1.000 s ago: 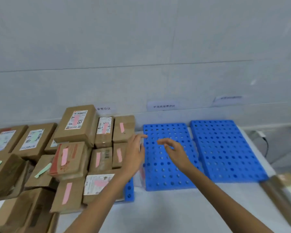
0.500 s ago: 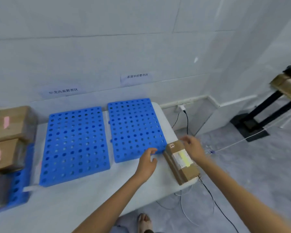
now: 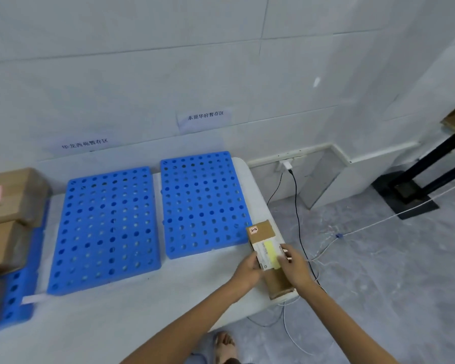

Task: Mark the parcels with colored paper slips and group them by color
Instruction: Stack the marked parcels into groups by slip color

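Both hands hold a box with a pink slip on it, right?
Not quite: the slip on the box is yellow, not pink, as the head view shows. The left hand and right hand do hold it.

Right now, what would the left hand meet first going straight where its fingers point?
The brown cardboard parcel with a yellow slip; the left hand seems to touch its side.

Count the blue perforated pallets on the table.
3. The middle pallet lies bare; the right pallet is bare too, next to the yellow-slipped parcel; the left pallet is mostly under stacked parcels. More may lie beyond the left edge.
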`<state>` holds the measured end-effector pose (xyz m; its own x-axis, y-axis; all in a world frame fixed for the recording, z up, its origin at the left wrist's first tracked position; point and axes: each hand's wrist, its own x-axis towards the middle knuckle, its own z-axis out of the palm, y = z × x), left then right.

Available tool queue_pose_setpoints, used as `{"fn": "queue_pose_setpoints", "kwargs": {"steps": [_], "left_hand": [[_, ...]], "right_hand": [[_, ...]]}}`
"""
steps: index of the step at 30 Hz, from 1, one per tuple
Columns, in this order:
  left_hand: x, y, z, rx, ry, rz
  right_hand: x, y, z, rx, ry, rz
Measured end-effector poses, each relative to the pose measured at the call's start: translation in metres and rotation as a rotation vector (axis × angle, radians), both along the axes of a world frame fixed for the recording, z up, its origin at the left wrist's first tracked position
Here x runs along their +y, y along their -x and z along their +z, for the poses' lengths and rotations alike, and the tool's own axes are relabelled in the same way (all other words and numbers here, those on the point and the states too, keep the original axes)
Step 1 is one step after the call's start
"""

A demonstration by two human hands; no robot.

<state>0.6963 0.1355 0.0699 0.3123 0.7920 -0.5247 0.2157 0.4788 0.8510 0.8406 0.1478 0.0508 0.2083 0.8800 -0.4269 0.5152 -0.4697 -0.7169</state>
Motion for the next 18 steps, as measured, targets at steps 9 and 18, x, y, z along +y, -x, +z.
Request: {"fn": "queue_pose_setpoints", "kwargs": {"steps": [9, 18], "left_hand": [[0.01, 0.103, 0.05, 0.053, -0.326, 0.29], [0.014, 0.316, 0.042, 0.233, -0.381, 0.656]], "right_hand": [[0.028, 0.11, 0.065, 0.167, -0.243, -0.043], [0.051, 0.347, 0.062, 0.357, -0.163, 0.237]]}}
